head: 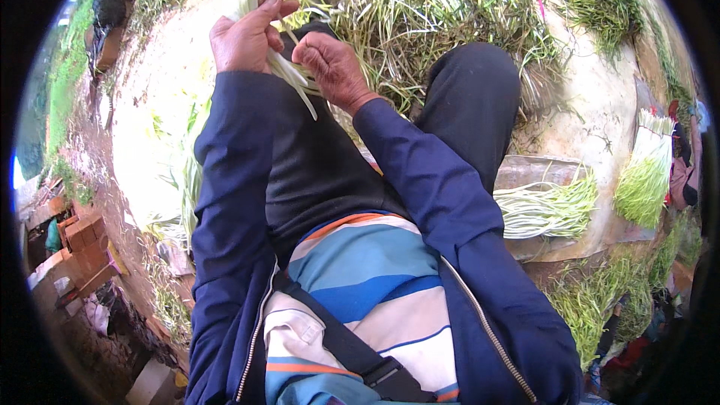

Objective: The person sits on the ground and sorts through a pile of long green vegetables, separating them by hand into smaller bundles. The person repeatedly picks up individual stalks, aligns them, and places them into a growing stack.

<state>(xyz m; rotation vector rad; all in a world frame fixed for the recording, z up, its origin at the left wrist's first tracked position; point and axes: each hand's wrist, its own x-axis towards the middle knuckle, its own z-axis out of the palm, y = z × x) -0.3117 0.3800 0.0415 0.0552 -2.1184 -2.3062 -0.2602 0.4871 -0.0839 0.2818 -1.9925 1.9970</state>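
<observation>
My left hand (250, 34) is closed round a small bunch of long pale green-white stalks (295, 81), whose lower ends hang out below the palm and whose tops rise past the picture's upper rim. Just right of it, my right hand (332, 67) has its fingers curled and pinches a thin stalk that runs up to the left hand. Both hands are above my dark-trousered leg. Beyond my knees a heap of loose stalks and leaves (405, 28) covers the ground. At my right lies a laid-out row of pale stalks (545, 205).
A tied bundle of stalks (644, 171) lies at the far right, with green plant piles (596, 0) behind it and more (590, 304) at lower right. Loose stalks (191, 174) lie by my left sleeve. Red bricks (84, 236) are stacked at the far left.
</observation>
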